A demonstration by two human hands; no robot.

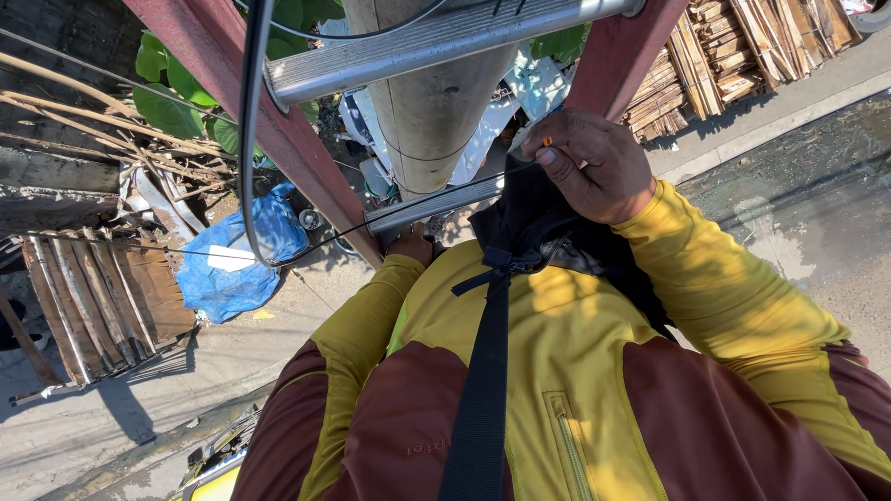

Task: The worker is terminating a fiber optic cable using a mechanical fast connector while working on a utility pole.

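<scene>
I look straight down from high on a ladder with red side rails (pixel 306 158) and metal rungs (pixel 418 46), leaning against a grey concrete pole (pixel 432 111). My right hand (pixel 594 162) is closed near my chest, pinching a thin black wire (pixel 436 199) beside a small orange piece at the fingertips. My left hand (pixel 411 246) is lower, by the lower rung (pixel 432 204); whether it grips the rung is hidden. A thick black cable (pixel 249 139) hangs in a loop along the left rail. A black strap (pixel 483 371) crosses my yellow and maroon jacket.
Far below lie a blue tarp (pixel 232 260), a wooden pallet (pixel 93 297), stacked timber (pixel 733 46) at the upper right, green leaves (pixel 167 83), a concrete path and wet ground (pixel 798 176).
</scene>
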